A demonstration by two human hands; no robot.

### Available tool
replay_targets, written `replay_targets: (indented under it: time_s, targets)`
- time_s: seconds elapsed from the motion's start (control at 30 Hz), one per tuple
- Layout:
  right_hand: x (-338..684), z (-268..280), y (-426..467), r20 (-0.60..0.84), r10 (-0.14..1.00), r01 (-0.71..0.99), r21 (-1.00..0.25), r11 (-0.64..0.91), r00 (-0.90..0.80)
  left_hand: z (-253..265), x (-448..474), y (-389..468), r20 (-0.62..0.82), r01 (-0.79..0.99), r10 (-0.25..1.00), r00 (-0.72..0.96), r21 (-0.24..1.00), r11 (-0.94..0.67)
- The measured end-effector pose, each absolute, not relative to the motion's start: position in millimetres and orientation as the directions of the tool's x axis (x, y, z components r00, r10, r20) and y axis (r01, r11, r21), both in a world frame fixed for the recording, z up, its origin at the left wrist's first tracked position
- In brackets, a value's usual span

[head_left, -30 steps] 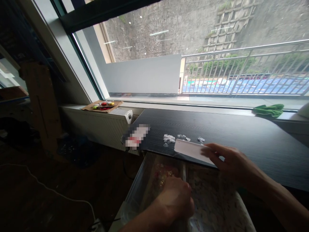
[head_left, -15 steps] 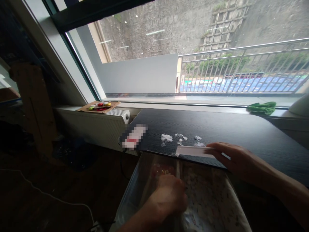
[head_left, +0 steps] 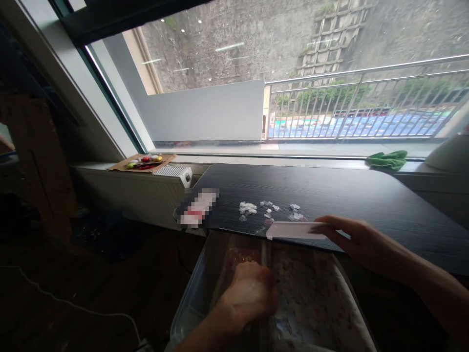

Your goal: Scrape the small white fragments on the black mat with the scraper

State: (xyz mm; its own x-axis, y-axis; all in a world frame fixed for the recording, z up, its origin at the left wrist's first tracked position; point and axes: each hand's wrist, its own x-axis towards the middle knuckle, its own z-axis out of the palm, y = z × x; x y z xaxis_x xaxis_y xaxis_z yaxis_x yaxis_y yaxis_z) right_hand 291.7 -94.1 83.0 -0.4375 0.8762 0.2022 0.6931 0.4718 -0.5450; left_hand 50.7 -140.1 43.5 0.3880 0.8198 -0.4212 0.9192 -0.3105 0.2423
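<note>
My right hand [head_left: 346, 234] pinches one end of a flat, pale pinkish-white strip [head_left: 295, 230], its edge low over the front of the dark table [head_left: 330, 188]. Just beyond the strip lie small scraps of white and clear material [head_left: 248, 208], some heaped, some scattered. My left hand [head_left: 252, 288] is closed, knuckles up, over a clear plastic bin [head_left: 183, 303] below the table edge. Its fingertips are hidden, so I cannot see what they hold. Beside it in the bin is a reddish item with small bits [head_left: 244, 255].
A pale, speckled sheet-like surface [head_left: 308, 298] fills the bin's right side. On the table's left end lies a pixelated pink-and-white object [head_left: 200, 208]. A green cloth [head_left: 387, 160] rests on the sill. Cardboard with colourful items [head_left: 120, 167] sits left, by a radiator [head_left: 135, 195].
The view has shifted slightly, moving the surroundings left in the picture. My right hand still holds the strip near the table edge, and my left hand stays closed over the bin.
</note>
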Motion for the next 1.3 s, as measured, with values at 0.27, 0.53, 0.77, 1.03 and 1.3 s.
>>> replay_targets:
  time_s: [0.27,0.53,0.77,1.03,1.3]
  targets:
    - [296,84,-94,0.212,0.891,0.702,-0.553,0.448,-0.402,45,51,-139,-0.424,0.927,0.827,0.369,0.232,-0.295]
    - [305,84,-96,0.192,0.907,0.683,-0.605,0.410,-0.374,46,51,-139,-0.411,0.923,0.830,0.378,0.238,-0.302]
    - [262,72,-88,0.322,0.904,0.698,-0.577,0.424,-0.283,49,73,-140,-0.477,0.895,0.758,0.445,0.208,-0.394]
    - [218,71,-79,0.377,0.860,0.797,-0.369,0.479,-0.343,45,74,-140,-0.451,0.858,0.730,0.513,0.239,-0.456]
    - [213,73,-75,0.351,0.871,0.793,-0.388,0.469,-0.344,48,74,-140,-0.448,0.863,0.738,0.504,0.222,-0.455]
